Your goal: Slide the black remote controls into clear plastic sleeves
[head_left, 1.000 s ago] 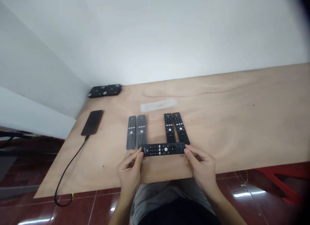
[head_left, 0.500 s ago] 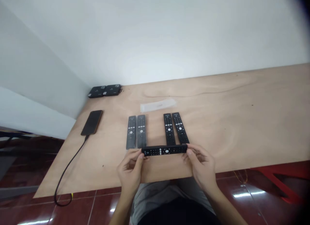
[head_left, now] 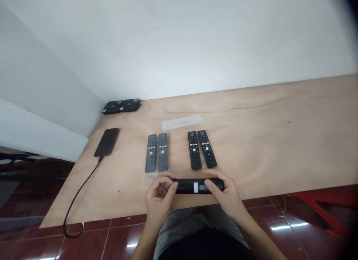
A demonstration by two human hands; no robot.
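Sideways near the table's front edge is a black remote (head_left: 186,186), its back with a white label facing up. My left hand (head_left: 160,194) grips its left end between thumb and fingers. Closed on the right part is my right hand (head_left: 225,191), thumb across the back beside the label. Beyond them lie two remotes in clear plastic sleeves, one (head_left: 151,152) left of the other (head_left: 163,152). Two bare black remotes, one upright in view (head_left: 194,151) and one slanted (head_left: 207,149), lie farther right, buttons up.
A flat clear sleeve (head_left: 182,122) lies behind the remotes on the wooden table (head_left: 251,140). At left are a phone (head_left: 106,142) with a black cable (head_left: 75,203) and two black boxes (head_left: 112,107) (head_left: 130,105) by the wall.
The held remote has turned from its button side to its labelled back and moved slightly closer to me. My right thumb now lies over its back. My left hand has shifted right.
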